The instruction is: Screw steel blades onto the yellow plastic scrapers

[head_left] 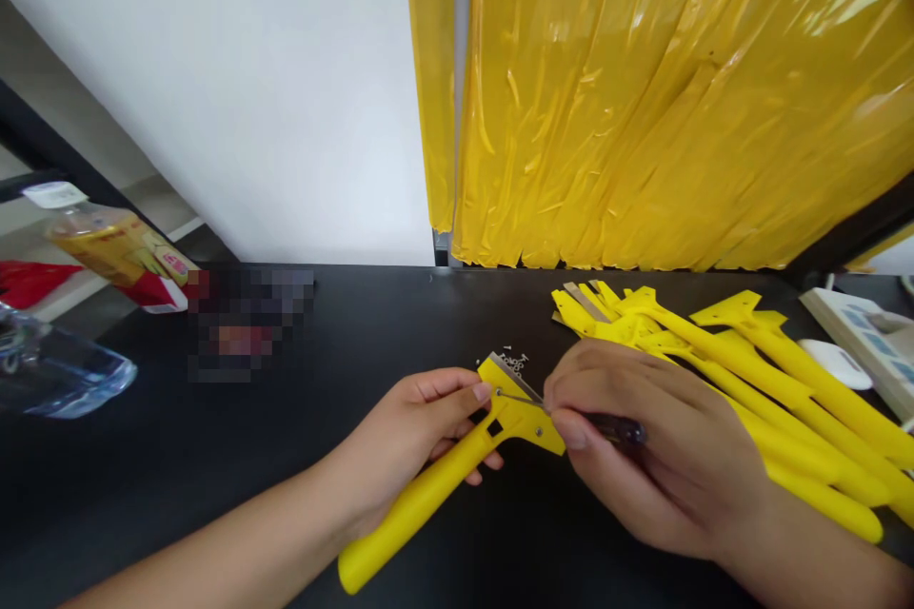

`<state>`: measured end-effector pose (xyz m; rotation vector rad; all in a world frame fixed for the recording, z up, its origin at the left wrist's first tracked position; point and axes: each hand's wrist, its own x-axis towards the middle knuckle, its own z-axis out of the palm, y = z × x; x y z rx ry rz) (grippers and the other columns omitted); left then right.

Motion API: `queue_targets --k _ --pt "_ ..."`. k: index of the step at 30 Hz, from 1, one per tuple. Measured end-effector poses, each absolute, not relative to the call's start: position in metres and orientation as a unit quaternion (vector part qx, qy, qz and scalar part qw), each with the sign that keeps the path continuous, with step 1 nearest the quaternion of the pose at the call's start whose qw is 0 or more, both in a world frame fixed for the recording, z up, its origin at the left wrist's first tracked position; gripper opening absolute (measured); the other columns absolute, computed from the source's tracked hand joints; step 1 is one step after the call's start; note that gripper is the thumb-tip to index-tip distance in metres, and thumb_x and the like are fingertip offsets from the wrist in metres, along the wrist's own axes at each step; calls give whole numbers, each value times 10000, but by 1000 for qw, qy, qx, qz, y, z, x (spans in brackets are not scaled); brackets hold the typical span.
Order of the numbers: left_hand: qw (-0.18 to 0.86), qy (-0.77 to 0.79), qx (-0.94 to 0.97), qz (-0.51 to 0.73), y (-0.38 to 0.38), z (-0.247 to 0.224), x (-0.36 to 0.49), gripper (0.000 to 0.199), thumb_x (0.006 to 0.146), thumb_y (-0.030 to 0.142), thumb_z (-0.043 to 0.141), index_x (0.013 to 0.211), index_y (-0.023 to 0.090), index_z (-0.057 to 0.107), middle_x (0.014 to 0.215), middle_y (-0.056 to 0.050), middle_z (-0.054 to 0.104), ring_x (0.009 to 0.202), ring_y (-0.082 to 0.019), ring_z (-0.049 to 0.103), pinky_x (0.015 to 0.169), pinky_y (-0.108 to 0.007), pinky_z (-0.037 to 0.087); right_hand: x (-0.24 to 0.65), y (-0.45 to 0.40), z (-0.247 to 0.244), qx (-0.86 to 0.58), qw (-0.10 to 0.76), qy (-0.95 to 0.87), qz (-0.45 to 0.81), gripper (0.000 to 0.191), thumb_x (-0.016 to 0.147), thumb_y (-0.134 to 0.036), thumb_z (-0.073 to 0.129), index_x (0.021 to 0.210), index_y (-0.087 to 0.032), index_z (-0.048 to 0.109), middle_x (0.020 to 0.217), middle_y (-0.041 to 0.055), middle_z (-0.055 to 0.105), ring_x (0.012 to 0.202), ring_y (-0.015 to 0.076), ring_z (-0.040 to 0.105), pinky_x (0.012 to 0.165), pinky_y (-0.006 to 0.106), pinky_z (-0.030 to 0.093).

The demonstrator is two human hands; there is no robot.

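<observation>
Two pieces of shiny yellow plastic sheet (678, 95) hang behind a long black table top (178, 504), with one gray post (463, 86) between them. A white wall (214, 86) stands to their left.

One heap of yellow scrapers (778, 381) lies on the right side of the table. Their long handles cross, so I cannot count them all, but I can see at least five. One more yellow scraper (421, 495) is in the person's hands, near the middle of the table and above it. It is bright yellow, with a long round handle, a wide flat head and a thin metal blade (514, 379) along the top edge.

The left hand (407, 438) grasps this scraper just under the head, with the fingers curled around it and the thumb on top. The right hand (643, 438) is closed, and its fingers pinch one screwdriver (618, 428) with a dark handle. The thin metal tip touches the scraper head by the blade.

A small bunch of tiny screws (514, 360) lies on the table just past the blade. I cannot count them. At the far left are one bottle (118, 252) with a white cap and one clear container (57, 366). At the far right are one white round thing (835, 363) and one white box (867, 343). One blurred patch (249, 324) is too smudged to tell.
</observation>
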<state>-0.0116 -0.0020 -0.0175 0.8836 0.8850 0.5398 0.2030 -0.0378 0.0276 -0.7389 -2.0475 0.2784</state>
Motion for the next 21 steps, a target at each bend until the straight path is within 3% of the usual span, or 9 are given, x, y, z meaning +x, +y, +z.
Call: queue_targets --k 21 --pt "769 404 433 241 -2 -19 -13 244 968 413 692 985 169 692 875 -58 758 735 -170 740 621 -233 560 201 -40 25 -327 416 -843 99 108 967 -101 592 930 -196 626 764 15 684 677 162 619 660 296 516"
